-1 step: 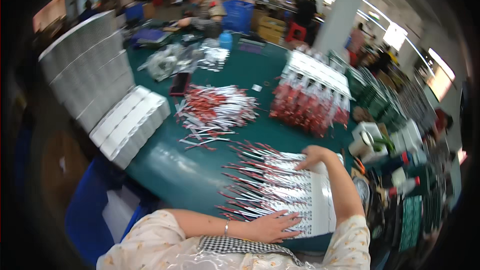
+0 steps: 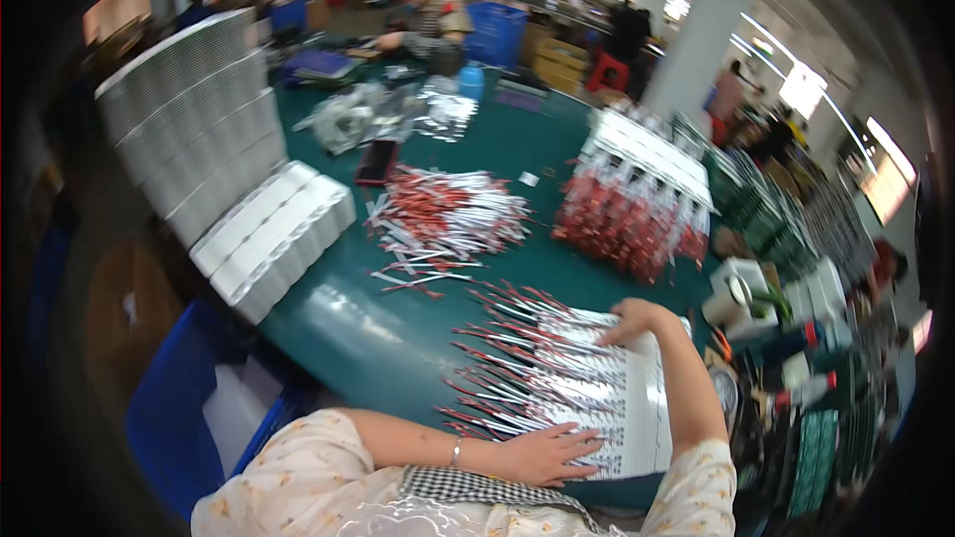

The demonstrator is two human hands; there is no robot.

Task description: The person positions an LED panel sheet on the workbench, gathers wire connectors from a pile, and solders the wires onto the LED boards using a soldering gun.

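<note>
A white panel (image 2: 647, 418) lies in front of me, with rows of red and white wires (image 2: 497, 363) sticking out past its left side. My left hand (image 2: 550, 454) rests flat on the near end of the panel, fingers spread over the wire ends. At the far end, my right hand (image 2: 637, 320) touches the panel with bent fingers that look apart. Beyond the panel is a loose pile of red and white wires (image 2: 453, 214). Farther right, a stack of white panels (image 2: 652, 154) has red wires hanging from its near side.
White slotted blocks (image 2: 274, 234) and tall white stacks (image 2: 199, 119) stand at the left of the green table (image 2: 348, 338). A phone (image 2: 377, 163) and plastic bags (image 2: 348, 119) lie beyond. Tools, bottles and green trays (image 2: 816, 457) crowd the right. A blue bin (image 2: 164, 418) stands lower left.
The whole view has shifted slightly, so the table and its contents appear a little farther right. Both hands stay at the same places on the panel.
</note>
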